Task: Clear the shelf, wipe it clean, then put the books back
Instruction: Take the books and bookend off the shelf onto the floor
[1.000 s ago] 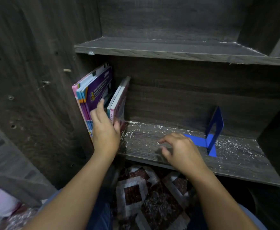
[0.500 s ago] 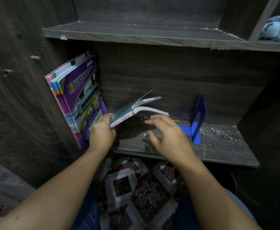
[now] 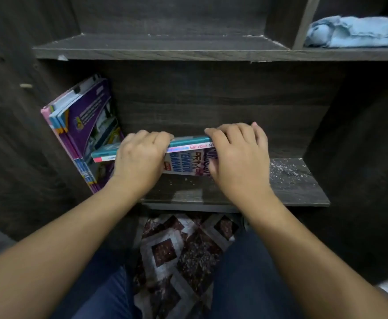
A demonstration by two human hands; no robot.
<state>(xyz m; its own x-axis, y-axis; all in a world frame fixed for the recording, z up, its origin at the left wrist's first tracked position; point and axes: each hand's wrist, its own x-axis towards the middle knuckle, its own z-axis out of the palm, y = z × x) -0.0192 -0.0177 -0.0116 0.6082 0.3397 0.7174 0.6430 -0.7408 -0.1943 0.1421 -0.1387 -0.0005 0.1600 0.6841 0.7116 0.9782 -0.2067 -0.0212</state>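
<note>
Two thin books [image 3: 189,146], one teal and one with a pink spine, are held together over the dark wooden shelf [image 3: 287,180], spines toward me. My left hand [image 3: 140,160] grips their left part with fingers curled over the top edge. My right hand [image 3: 236,155] grips the right part the same way. Several purple and pink books [image 3: 85,120] lean against the shelf's left wall. White crumbs and dust lie on the shelf board at the right. The blue bookend is hidden behind my right hand.
A light blue cloth [image 3: 354,32] lies on the upper shelf at the far right. The upper shelf board [image 3: 156,48] overhangs the compartment. A patterned rug [image 3: 183,254] and my knees are below the shelf's front edge.
The two books tipped away from the leaning stack and came down. My right hand moved from the shelf board onto them, and now both hands hold them. The view shifted down and right.
</note>
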